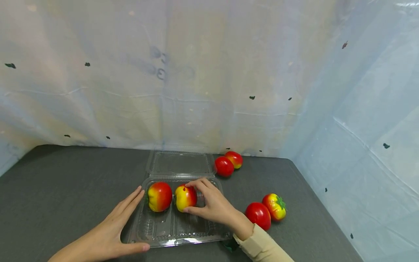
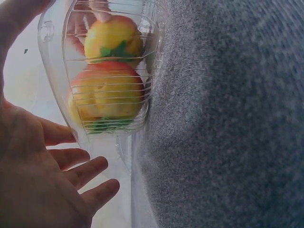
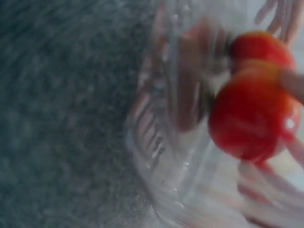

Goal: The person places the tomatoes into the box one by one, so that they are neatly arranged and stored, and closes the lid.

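A clear plastic clamshell box (image 1: 183, 241) lies on the table with its lid (image 1: 183, 163) folded back, away from me. Inside, a red-and-yellow tomato (image 1: 159, 197) sits at the left. My right hand (image 1: 216, 205) pinches a second tomato (image 1: 184, 201) beside it, between thumb and fingers. Along the box's left side rests my left hand (image 1: 109, 229), fingers extended and thumb by the front corner. Through the ribbed wall in the left wrist view, the left tomato (image 2: 107, 90) shows green leaves below. The right wrist view is blurred, with the held tomato (image 3: 251, 118) inside the box.
Two tomatoes (image 1: 224, 166) touch each other right of the lid. Another pair, a red tomato (image 1: 258, 215) and one with a green leafy top (image 1: 274, 207), lies beyond my right wrist. A dark green thing (image 1: 230, 245) pokes out by the box's front right corner. Plastic sheeting (image 1: 209, 72) hangs behind the table.
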A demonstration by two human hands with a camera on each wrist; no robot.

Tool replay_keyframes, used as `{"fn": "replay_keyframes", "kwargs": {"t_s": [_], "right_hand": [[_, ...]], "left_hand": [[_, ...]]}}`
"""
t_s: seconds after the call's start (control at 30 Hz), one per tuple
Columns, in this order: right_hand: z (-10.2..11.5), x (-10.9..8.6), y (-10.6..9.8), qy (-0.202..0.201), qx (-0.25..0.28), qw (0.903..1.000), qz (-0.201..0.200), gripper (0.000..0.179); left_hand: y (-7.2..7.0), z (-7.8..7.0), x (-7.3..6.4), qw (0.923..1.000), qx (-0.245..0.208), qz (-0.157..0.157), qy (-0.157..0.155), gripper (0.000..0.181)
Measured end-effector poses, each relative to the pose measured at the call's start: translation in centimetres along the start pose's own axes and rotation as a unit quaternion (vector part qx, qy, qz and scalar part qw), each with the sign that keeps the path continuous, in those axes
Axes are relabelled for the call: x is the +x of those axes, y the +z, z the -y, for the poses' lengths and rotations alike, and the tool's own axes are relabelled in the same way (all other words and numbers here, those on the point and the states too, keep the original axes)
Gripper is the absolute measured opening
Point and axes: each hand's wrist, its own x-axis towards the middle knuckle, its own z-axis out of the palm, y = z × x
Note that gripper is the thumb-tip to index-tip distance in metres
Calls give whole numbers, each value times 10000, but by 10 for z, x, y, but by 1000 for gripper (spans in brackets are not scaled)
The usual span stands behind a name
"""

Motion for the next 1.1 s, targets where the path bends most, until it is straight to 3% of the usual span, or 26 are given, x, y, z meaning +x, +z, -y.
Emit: {"fn": "replay_keyframes", "kwargs": {"t_s": [0.5,1.1], "right_hand": [[-2,0,-1,14,139,9995,276,62],[-3,-8,-14,44,335,9990,280,63]], "left_hand": [[-1,2,0,9999,-77,86,-14,115],[0,1,0,10000,-3,14,5,115]]}}
